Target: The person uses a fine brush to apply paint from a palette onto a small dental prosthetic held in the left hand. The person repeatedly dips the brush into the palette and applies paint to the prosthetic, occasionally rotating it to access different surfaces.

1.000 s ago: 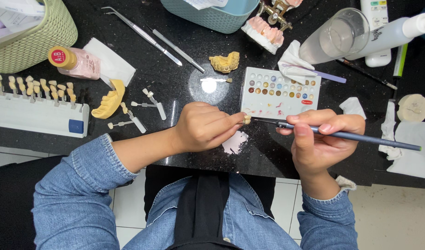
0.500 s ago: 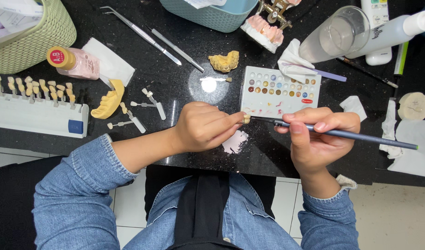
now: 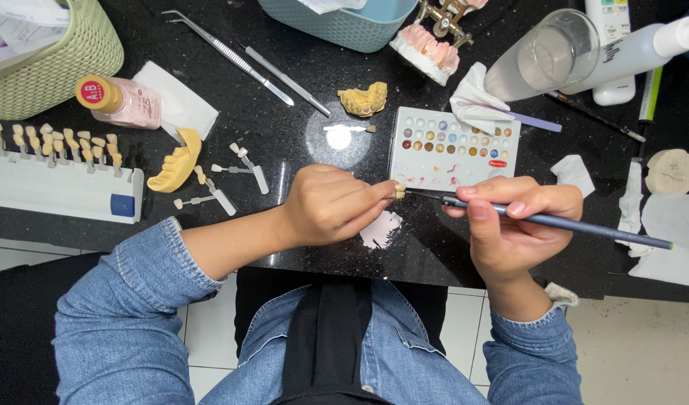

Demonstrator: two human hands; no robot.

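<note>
My left hand pinches a small cream tooth piece at its fingertips, over the black counter. My right hand holds a thin dark-handled brush whose tip touches the tooth piece. Just behind both hands lies a white palette with several small wells of brown, tan and pale colour. A white scrap of paper lies under the hands.
Yellow dental casts, shade tabs in a white holder, loose tabs, metal tools, a pink bottle, a green basket, a teal basket, a pink jaw model, a glass beaker, tissues.
The brush and both hands have shifted very slightly; the brush tip stays on the tooth piece. Nothing else has moved.
</note>
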